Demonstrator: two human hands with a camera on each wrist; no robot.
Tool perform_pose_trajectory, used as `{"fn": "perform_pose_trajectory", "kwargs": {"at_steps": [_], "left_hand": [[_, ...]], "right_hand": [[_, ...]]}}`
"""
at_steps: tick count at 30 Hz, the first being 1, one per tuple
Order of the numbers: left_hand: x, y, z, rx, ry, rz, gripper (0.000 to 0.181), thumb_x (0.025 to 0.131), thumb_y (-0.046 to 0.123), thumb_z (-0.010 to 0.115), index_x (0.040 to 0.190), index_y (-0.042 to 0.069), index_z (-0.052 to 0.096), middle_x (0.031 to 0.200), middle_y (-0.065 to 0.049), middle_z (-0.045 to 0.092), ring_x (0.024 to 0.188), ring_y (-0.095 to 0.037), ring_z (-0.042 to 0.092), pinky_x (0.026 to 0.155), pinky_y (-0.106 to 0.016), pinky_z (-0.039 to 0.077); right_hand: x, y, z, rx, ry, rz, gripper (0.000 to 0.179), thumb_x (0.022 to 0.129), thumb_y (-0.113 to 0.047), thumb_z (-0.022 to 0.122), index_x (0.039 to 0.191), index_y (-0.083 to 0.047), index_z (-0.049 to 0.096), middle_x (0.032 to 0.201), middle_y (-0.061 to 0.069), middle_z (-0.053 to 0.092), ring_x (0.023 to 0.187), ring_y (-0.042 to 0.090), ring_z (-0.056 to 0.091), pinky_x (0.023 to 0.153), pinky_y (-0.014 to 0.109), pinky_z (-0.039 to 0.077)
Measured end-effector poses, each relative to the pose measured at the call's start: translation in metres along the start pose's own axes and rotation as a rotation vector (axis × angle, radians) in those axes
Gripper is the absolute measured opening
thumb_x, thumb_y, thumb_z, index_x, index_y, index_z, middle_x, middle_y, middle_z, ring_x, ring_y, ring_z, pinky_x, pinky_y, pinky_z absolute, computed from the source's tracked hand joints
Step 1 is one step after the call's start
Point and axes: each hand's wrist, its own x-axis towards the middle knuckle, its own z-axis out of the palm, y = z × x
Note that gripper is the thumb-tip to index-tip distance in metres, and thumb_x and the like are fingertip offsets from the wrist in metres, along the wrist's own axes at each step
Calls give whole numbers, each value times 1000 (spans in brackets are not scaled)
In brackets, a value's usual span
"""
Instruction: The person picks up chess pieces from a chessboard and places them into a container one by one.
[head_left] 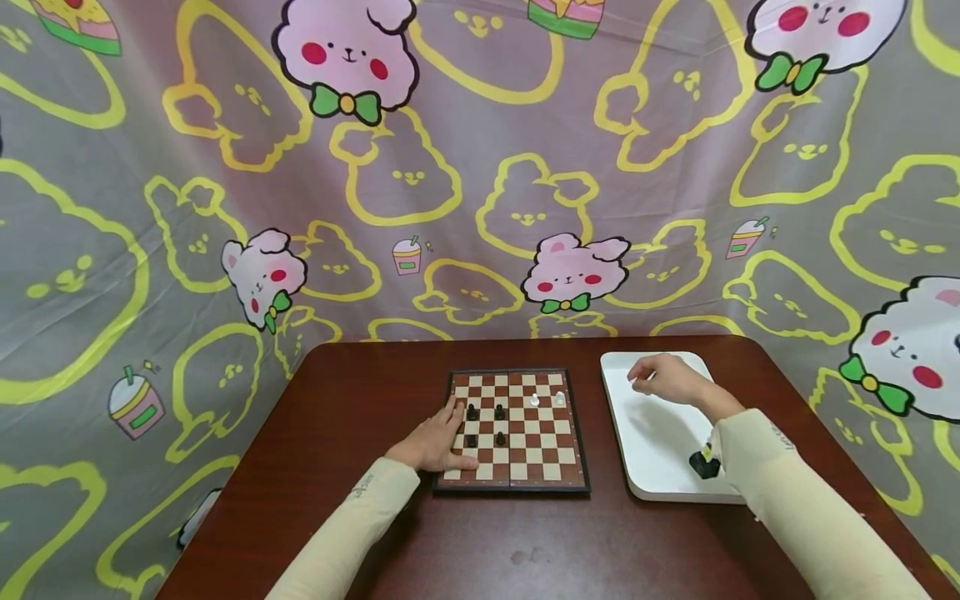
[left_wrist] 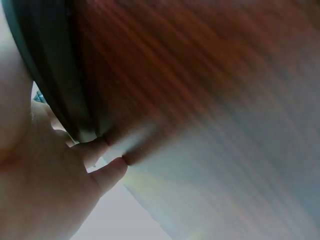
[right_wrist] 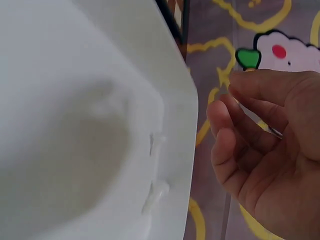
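A brown-and-cream chessboard (head_left: 532,475) with a dark frame lies on the table. My left hand (head_left: 435,442) rests along its left edge, fingers extended and thumb on the squares. In the left wrist view, fingertips (left_wrist: 116,171) touch the table beside the frame. Several black pawns (head_left: 500,438) stand on the left half, and two white pieces (head_left: 535,400) stand near the far right. Over the white tray (head_left: 637,487), my right hand (head_left: 671,379) has curled fingers and pinches what looks like a small white chess piece, mostly hidden by the fingertips.
White pieces (right_wrist: 156,196) lie along the tray's inner edge in the right wrist view. The dark wooden table (head_left: 480,542) extends around board and tray. A patterned cloth (head_left: 465,192) hangs behind. A black object (head_left: 703,463) shows by the right cuff.
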Motion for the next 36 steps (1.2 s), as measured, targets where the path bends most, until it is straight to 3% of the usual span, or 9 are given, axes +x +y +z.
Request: {"fn": "perform_pose_trajectory", "kwargs": {"at_steps": [9,15,27,36], "left_hand": [[-1,1,-4,-8,-2,0,112,78,67,61,151,-1,11,155,-22,1,139,-36,21,106,-46,30],[0,1,-4,5,5,-9,112,77,69,60,151,0,12,156,-20,2,138,-36,23,106,-47,29],[1,-2,1,16,-12,-6,113,77,71,58,151,1,10,156,-20,1,140,-34,19,107,-45,29],[0,-1,0,4,-22,-14,113,77,71,58,152,1,10,156,-19,0,140,-33,17,107,-46,28]], "right_hand": [[23,-37,21,16,-50,-48,15,86,-6,64,98,2,67,79,1,64,68,12,57,63,32,46],[34,-54,35,39,-103,-36,17,86,-5,64,101,3,66,79,7,65,67,17,59,60,32,46],[54,-69,70,-15,-170,21,28,85,-7,68,113,-2,66,94,7,66,81,19,62,69,37,52],[59,-74,83,-83,-193,74,21,87,-10,67,107,-8,69,98,6,65,87,20,60,71,38,51]]}}
